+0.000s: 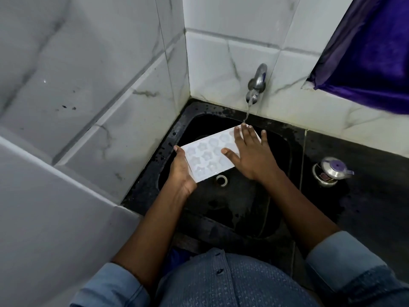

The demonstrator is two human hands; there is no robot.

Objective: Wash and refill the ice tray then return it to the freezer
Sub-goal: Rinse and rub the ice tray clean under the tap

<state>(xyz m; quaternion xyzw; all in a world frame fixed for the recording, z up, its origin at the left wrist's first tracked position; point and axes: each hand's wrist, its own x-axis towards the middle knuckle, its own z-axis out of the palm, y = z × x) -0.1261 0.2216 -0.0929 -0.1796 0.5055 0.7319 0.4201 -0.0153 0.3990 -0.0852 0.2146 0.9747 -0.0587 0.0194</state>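
Ice tray (205, 158): white, with star and flower moulds facing up, it was held tilted over the black sink (285, 156), its far corner up under the tap's stream and its near edge above the drain (221, 180).
Sink: dark basin set in a wet black counter (376, 196), in the corner of marble-look wall tiles (110, 96); nothing else lay in the basin that could be seen.
Tap (256, 83): steel, wall-mounted, and running! A thin stream of water (247, 114) fell onto the tray's far end, right by the right fingertips.
Left hand (182, 171): it gripped the tray's left short edge, thumb on top at the corner, the other fingers wrapped beneath and hidden from view.
Right hand (250, 151): it lay flat on the tray's right half, fingers spread wide and thumb stretched across the moulds, pressing rather than pinching.
Steel canister (332, 171): small, purple-capped, it stood on the counter well apart to the right, not in play.
Step in hand: the wash, by the look of it, with the palm rubbing the moulds under running water.
Next move: probably working the remaining moulds under the stream, tipping out the rinse water, then levelling the tray so the cavities fill evenly.
Watch for: a slick tray held at only one edge could slip.
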